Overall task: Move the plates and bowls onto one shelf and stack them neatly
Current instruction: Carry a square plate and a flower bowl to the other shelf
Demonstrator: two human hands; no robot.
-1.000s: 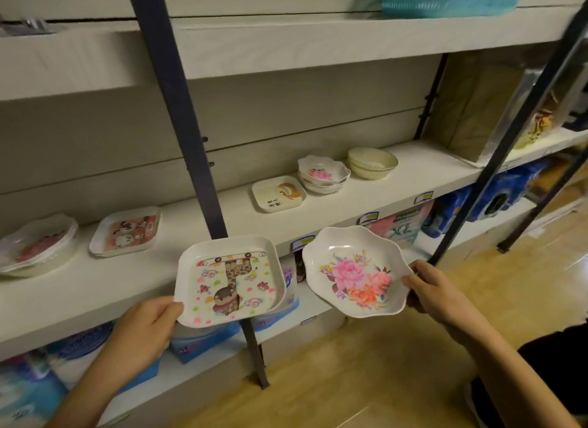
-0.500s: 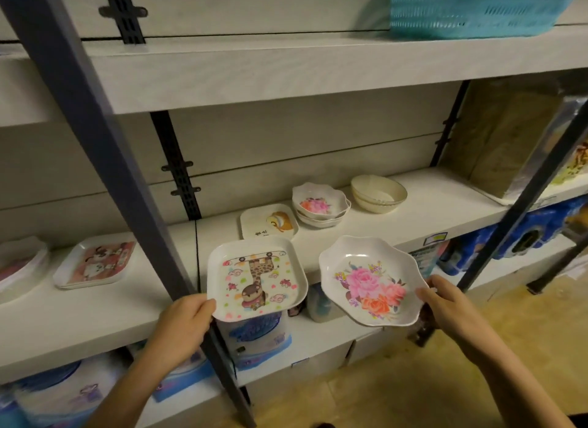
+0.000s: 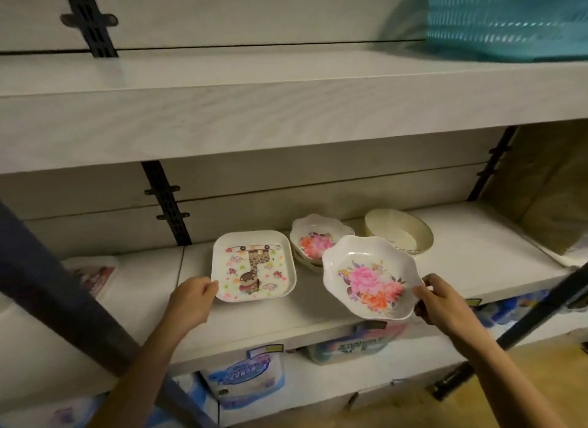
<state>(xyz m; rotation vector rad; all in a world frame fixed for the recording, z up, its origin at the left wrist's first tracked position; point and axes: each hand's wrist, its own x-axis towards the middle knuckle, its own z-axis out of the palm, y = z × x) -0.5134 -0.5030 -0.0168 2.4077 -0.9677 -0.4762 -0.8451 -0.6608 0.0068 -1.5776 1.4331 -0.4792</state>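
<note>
White shelf (image 3: 477,255) crowded already — both hands clamped, left hand (image 3: 191,303) on giraffe plate (image 3: 253,266), right hand (image 3: 440,303) on flowered bowl (image 3: 370,276) — tilted bowl could clip the stacked bowls (image 3: 313,243).

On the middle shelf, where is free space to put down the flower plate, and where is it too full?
Free: the shelf to the right of the cream bowls, up to the brown package; also the front strip below the flower plate. Crowded: the middle, where the square plate, the flower bowls and the cream bowls sit close together.
</note>
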